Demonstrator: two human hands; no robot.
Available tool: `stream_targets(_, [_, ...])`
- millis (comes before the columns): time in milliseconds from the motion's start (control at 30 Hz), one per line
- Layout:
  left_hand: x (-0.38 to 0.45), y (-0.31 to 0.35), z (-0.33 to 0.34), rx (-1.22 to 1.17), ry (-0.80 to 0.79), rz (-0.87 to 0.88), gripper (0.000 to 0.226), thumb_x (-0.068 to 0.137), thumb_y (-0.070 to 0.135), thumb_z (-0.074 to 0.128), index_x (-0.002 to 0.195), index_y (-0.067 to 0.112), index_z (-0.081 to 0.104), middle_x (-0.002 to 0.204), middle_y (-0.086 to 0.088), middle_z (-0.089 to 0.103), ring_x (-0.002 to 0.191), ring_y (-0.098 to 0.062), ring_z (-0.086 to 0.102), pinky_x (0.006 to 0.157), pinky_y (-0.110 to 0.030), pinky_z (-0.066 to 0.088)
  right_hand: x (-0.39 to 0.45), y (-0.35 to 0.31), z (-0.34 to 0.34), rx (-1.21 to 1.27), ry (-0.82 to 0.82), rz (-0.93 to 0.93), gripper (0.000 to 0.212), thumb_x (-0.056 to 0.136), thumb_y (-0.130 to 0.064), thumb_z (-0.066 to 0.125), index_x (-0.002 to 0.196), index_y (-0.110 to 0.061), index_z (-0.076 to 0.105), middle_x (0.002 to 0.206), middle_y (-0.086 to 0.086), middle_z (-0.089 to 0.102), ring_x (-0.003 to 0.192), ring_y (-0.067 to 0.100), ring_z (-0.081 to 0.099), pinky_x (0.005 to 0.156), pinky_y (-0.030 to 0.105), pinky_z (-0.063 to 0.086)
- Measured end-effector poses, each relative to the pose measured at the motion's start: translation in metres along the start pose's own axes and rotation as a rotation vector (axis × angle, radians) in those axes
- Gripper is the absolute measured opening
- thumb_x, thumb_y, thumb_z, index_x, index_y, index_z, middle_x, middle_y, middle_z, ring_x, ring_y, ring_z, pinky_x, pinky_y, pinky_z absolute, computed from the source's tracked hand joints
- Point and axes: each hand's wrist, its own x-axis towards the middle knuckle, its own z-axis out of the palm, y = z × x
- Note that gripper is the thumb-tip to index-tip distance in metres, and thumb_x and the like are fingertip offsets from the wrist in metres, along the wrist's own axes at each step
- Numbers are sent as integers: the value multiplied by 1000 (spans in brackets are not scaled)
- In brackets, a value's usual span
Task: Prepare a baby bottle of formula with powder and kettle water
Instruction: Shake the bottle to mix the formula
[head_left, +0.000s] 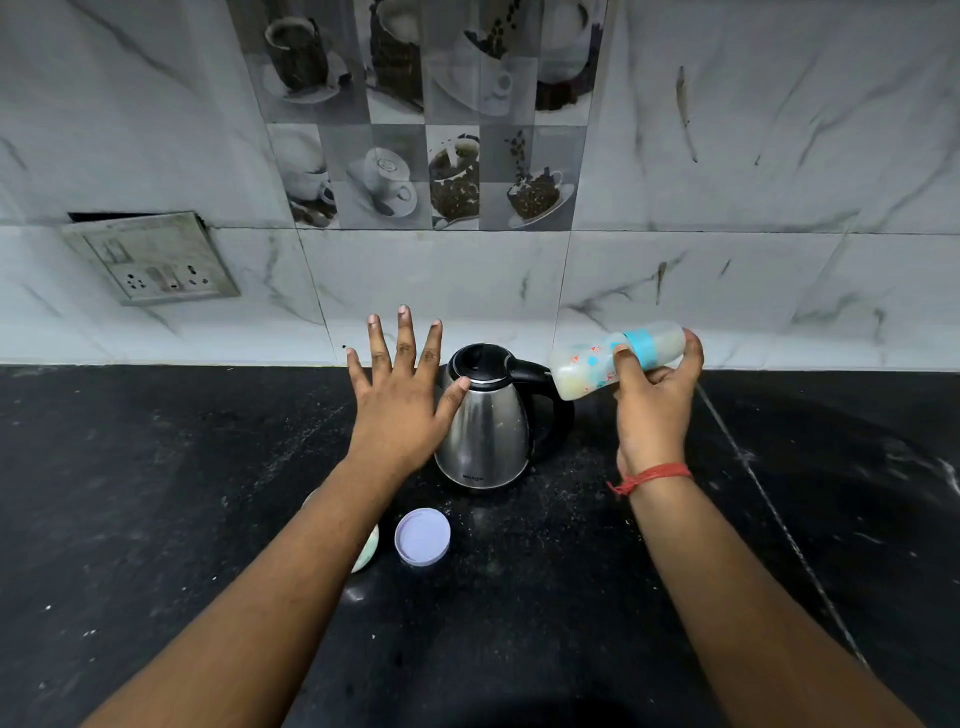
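The right hand (655, 400) is closed around a clear plastic baby bottle with a teal collar band and small orange and blue prints (618, 361), holding it up above the table. The bottle lies almost on its side: its long axis runs left to right, the base end pointing left and slightly down, the capped end to the right behind the fingers. Pale, milky liquid shows inside. It looks like the mixing step, with the bottle tipped to shake or swirl.

The bottle's base hangs just beside the black handle of a stainless-steel electric kettle with a black lid (485, 421), which stands upright on the black speckled stone table (156, 519) between the two hands. A wide swing left could knock that handle.

The left hand (397, 400) is open, fingers spread, holding nothing, its thumb at the kettle's upper left side.

Nearer the person, a round pale-lilac plastic lid (422, 536) lies flat. Beside it, a pale round container (366, 551) is mostly hidden under the left forearm.
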Motion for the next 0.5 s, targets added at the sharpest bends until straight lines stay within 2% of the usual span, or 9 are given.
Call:
stream_targets(67, [-1,1,0,13,-6,5,82,94,78,1,163,34,-8,169,-5,-27,152,-35,-31,122,-68,-6,-10,2,5,-126,-183,-11,69,88,-6,72,140,-38,40,95,-2,66,84,7,68,76,23,56])
stream_targets(133, [-1,2,0,12,1,7,82,94,77,2,163,34,-9,169,-5,-27,152,-34,-32,122,-68,-7,-13,3,5,-198,-355,32,71,84,-6,76,139,-42,47,88,1,63,84,11,69,82,33,58])
stream_targets(200, [-1,2,0,0,5,1,81,95,77,3,163,35,-8,169,-4,-27,153,-34,-32,122,-67,-8,-4,-6,1,-68,-201,58,67,84,-9,75,139,-37,47,90,1,67,87,14,70,87,40,59])
stream_targets(267, [-2,3,0,1,1,-1,81,95,77,3,163,35,-9,169,-4,-26,153,-33,-31,122,-67,-8,-2,-6,1,38,-19,43,66,87,-15,71,142,-35,40,106,3,70,99,20,71,90,40,58])
stream_targets(300, [-2,3,0,7,-2,1,81,95,77,3,163,35,-9,169,-4,-26,153,-34,-31,122,-67,-7,-8,-7,4,-11,-37,28,69,88,-16,71,144,-36,37,111,5,69,102,21,70,90,38,57])
stream_targets(333, [-3,4,0,15,-3,5,81,94,77,2,162,35,-9,169,-4,-26,153,-34,-31,122,-67,-7,-14,-3,7,-114,-149,11,72,87,-14,72,145,-38,37,109,4,69,100,20,70,88,36,57])
stream_targets(400, [-3,3,-1,18,5,11,82,93,79,0,162,35,-10,169,-4,-26,153,-34,-31,122,-67,-7,-18,3,4,-233,-379,29,73,83,-12,77,142,-43,45,90,-2,67,89,14,71,84,35,58])
stream_targets(433, [-3,2,-1,13,13,10,83,93,80,-2,162,36,-10,169,-4,-25,153,-34,-30,122,-67,-7,-13,-1,-1,-207,-365,37,72,82,-12,77,139,-44,48,85,-4,65,84,12,70,82,36,58])
stream_targets(500, [-4,0,-3,-5,19,3,84,92,81,-2,163,36,-8,170,-4,-25,153,-34,-30,122,-66,-8,1,-10,-10,-48,-105,31,70,82,-16,75,141,-41,46,91,-1,65,82,10,67,82,36,55])
